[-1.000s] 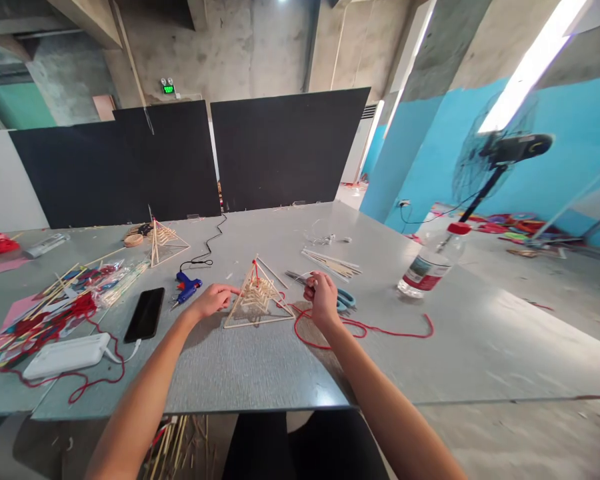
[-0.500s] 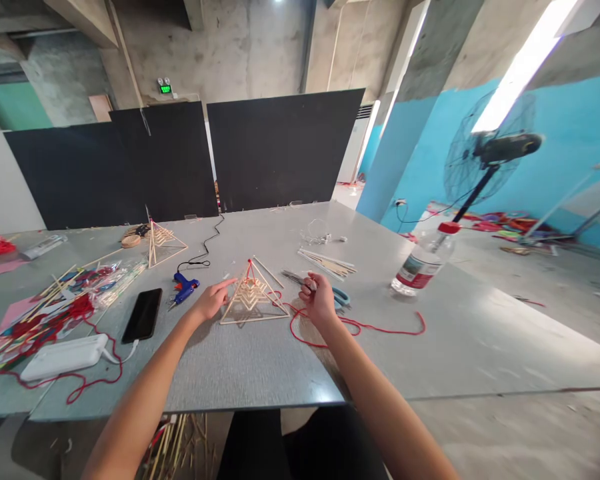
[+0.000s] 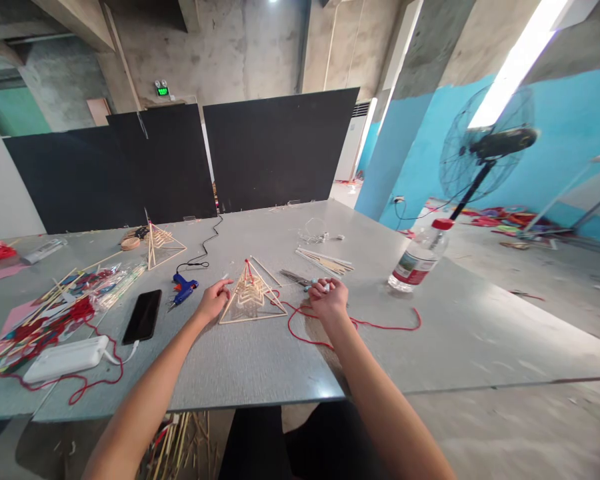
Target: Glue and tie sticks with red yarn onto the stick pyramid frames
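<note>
A pyramid frame of thin wooden sticks (image 3: 253,321) stands before me, with red thread at its top and smaller stick layers inside. My left hand (image 3: 213,300) is beside its left edge, fingers loosely bent and apart, holding nothing visible; whether a fingertip touches the sticks is unclear. Right of the pyramid, scissors (image 3: 293,277) point their metal blades left. My right hand (image 3: 330,297) has its fingers curled round their blue-green handles, which it mostly hides. Red cord (image 3: 300,335) runs on the table under and beside that wrist.
Loose sticks (image 3: 325,261) and a water bottle (image 3: 420,260) are to the right. On the left lie a blue glue gun (image 3: 184,289), a phone (image 3: 143,317), a white power bank (image 3: 66,359) and craft packets. A second stick pyramid (image 3: 165,247) stands farther back.
My right hand has shifted right along the scissors, from near the pivot to the handles. My left hand's pointing index finger has bent back beside the pyramid. The view has turned slightly.
</note>
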`<state>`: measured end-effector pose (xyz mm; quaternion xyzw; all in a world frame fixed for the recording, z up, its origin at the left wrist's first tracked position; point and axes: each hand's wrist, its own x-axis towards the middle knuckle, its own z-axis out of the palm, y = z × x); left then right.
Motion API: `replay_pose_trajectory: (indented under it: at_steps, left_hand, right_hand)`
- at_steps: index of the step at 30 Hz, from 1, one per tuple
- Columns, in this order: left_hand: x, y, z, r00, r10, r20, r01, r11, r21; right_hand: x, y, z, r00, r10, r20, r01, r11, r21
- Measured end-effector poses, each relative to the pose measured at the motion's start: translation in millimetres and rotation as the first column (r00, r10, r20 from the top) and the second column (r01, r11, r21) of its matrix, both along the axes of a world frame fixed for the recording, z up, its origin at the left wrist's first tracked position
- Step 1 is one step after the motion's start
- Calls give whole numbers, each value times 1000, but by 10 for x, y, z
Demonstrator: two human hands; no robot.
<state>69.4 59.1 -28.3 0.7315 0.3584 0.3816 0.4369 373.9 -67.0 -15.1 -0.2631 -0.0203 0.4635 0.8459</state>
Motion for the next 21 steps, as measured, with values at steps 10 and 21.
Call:
replay_pose_trajectory:
  at_steps: [10, 21]
  left_hand:
    - [42, -147, 78, 997, 66, 25, -66, 998, 8]
    - [235, -94, -32, 889, 254, 382, -87, 912, -402]
  right_hand:
    - [16, 69, -51, 999, -19, 42, 20, 1000, -24]
    - [-14, 135, -112, 978, -73, 196, 90, 993, -80]
